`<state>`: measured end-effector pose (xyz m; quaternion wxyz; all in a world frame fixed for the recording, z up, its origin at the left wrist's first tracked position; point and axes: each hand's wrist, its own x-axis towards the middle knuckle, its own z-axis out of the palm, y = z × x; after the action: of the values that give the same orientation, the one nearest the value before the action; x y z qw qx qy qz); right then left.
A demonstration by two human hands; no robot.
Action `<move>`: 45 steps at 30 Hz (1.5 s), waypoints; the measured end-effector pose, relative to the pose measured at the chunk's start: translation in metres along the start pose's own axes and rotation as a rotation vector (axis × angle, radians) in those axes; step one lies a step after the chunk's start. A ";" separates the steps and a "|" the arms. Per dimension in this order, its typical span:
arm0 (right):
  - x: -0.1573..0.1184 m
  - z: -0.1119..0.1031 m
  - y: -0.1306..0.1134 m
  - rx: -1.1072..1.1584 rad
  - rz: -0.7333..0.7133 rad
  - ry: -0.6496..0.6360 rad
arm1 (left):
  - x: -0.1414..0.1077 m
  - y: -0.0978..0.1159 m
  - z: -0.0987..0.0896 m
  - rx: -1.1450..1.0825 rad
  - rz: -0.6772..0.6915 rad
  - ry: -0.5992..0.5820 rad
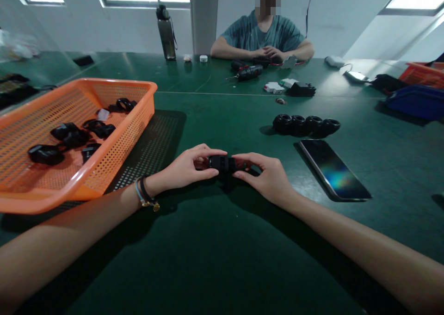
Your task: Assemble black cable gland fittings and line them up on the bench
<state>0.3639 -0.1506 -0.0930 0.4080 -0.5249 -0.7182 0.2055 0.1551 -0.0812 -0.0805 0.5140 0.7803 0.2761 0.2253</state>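
Observation:
Between my two hands is a small black plastic part (224,163), held just above the green table (208,259). My left hand (189,167) pinches its left end between thumb and fingers. From the other side, my right hand (263,174) grips the right end with thumb and fingertips. The exact kind of the part cannot be made out, as my fingers cover both ends. To the left, an orange basket (152,103) holds several black parts (71,135). Right of my hands lies a row of round black parts with openings on top (298,124).
A phone (335,169) lies to the right. Farther back are a power drill (248,72), small white and black pieces (301,89), and a water bottle (167,33). A blue bin (416,103) stands at the far right. Across the table sits a person (265,37) with hands together.

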 end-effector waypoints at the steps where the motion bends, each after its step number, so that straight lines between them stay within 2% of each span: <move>1: 0.000 0.000 0.000 0.009 0.003 0.004 | 0.000 0.000 0.000 0.000 0.002 -0.001; 45: 0.000 0.000 0.002 -0.014 -0.014 0.015 | 0.000 -0.001 0.000 -0.007 0.006 -0.021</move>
<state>0.3651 -0.1501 -0.0942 0.4110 -0.5243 -0.7201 0.1940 0.1549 -0.0816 -0.0812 0.5188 0.7817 0.2675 0.2196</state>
